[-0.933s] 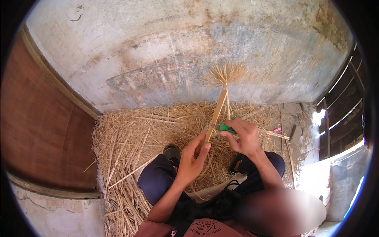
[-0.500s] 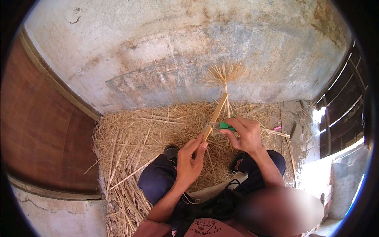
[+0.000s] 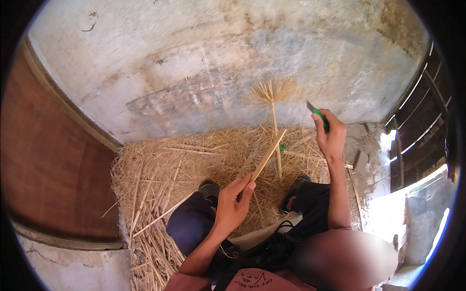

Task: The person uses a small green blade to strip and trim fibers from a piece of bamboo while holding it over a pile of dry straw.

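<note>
My left hand (image 3: 233, 201) is closed on the lower end of a flat, pale bamboo strip (image 3: 268, 156), which tilts up and to the right. My right hand (image 3: 332, 133) is raised away from the strip, closed round the green handle of a knife (image 3: 320, 119). Its short grey blade points up and left, touching nothing. Just beyond the strip, a thin stick (image 3: 274, 116) with a spread, frayed head of fine splints stands close to the wall.
Straw and thin shavings (image 3: 194, 155) cover the floor, with longer split sticks (image 3: 150, 242) at the left. A small green thing (image 3: 284, 146) lies past the strip. A grey block (image 3: 360, 161) sits at the right. The stained wall (image 3: 194, 63) rises ahead, a brown panel (image 3: 58, 155) at left.
My right hand has lifted the knife off the bamboo strip, up and to the right, turning the blade upward. My left hand keeps its grip on the strip, nearly in place.
</note>
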`<state>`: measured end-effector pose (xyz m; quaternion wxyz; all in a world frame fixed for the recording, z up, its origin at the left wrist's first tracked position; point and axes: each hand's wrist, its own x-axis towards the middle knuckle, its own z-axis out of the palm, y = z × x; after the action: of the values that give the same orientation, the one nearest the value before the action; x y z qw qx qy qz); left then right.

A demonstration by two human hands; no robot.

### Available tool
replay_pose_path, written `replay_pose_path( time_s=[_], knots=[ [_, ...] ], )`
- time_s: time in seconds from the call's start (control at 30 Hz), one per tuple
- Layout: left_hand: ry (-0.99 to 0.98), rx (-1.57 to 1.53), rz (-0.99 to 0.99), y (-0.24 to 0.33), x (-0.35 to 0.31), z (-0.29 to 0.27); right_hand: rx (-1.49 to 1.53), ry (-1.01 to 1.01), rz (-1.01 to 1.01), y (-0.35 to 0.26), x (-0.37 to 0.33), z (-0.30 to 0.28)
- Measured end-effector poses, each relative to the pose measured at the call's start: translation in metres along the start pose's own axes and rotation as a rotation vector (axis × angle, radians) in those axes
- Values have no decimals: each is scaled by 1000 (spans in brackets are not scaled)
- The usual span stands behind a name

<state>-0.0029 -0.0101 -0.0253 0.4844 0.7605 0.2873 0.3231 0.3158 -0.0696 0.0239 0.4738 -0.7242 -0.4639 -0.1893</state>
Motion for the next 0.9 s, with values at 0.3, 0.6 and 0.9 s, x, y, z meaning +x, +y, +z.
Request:
replay_pose_path(
  time_s=[0.3,0.6,0.9],
  knots=[
    [-195,-519,-230,-1,6,1,358,-294,216,-7,-29,17],
    [-357,-545,-304,10,10,1,891,-651,490,-41,-53,28],
    [-493,-628,-423,-10,11,-3,1006,-729,516,-55,-52,24]
  ],
)
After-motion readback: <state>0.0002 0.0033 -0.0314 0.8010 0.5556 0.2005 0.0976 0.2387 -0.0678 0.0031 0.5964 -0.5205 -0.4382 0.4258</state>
